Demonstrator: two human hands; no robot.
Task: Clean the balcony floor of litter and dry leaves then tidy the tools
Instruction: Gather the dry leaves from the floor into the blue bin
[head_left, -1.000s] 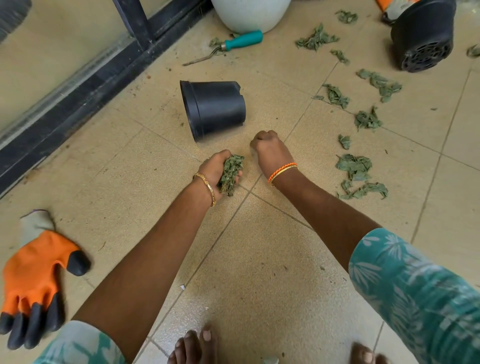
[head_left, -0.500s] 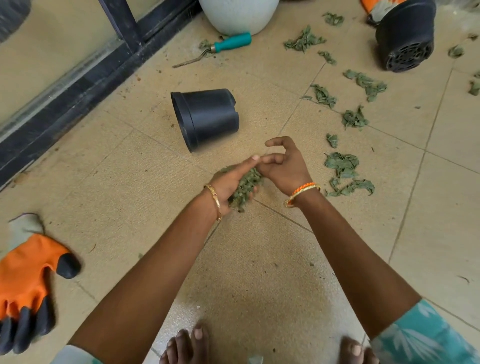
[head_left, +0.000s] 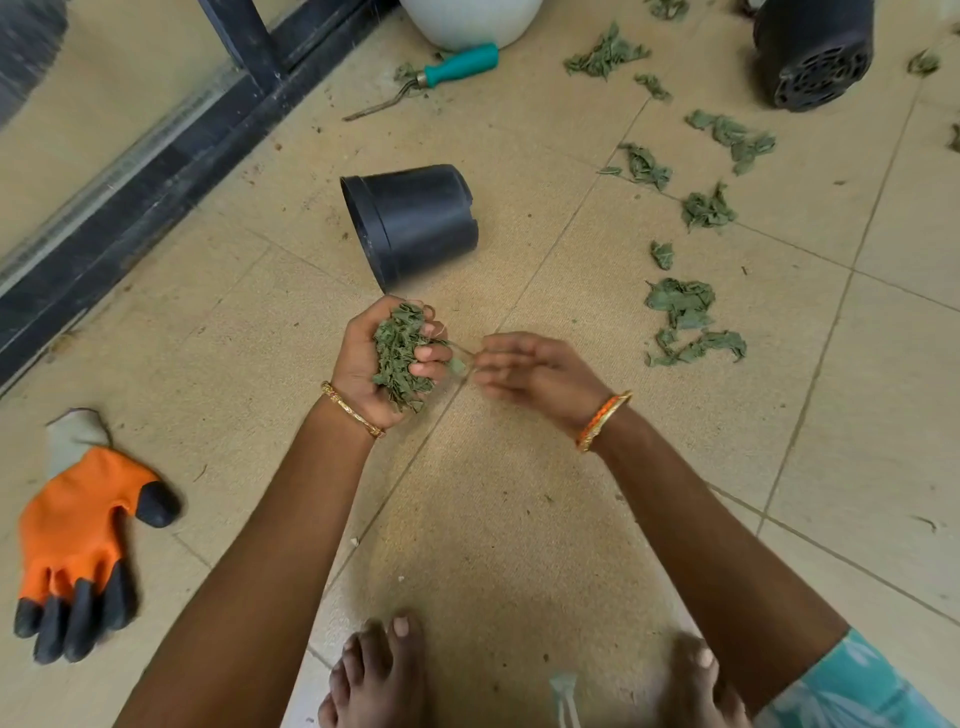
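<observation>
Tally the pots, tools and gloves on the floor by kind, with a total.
Black plastic pots lying on their sides: 2
White round pot: 1
Teal-handled hand fork: 1
Orange and black work glove: 1
Total: 5

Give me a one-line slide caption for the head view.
Left hand grips a bunch of dry leaves beside the open right hand, near a tipped black pot.

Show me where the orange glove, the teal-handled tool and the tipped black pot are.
orange glove (head_left: 72, 525): head view, on its orange palm.
teal-handled tool (head_left: 460, 63): head view, on the teal handle.
tipped black pot (head_left: 426, 221): head view, on its side wall.
</observation>
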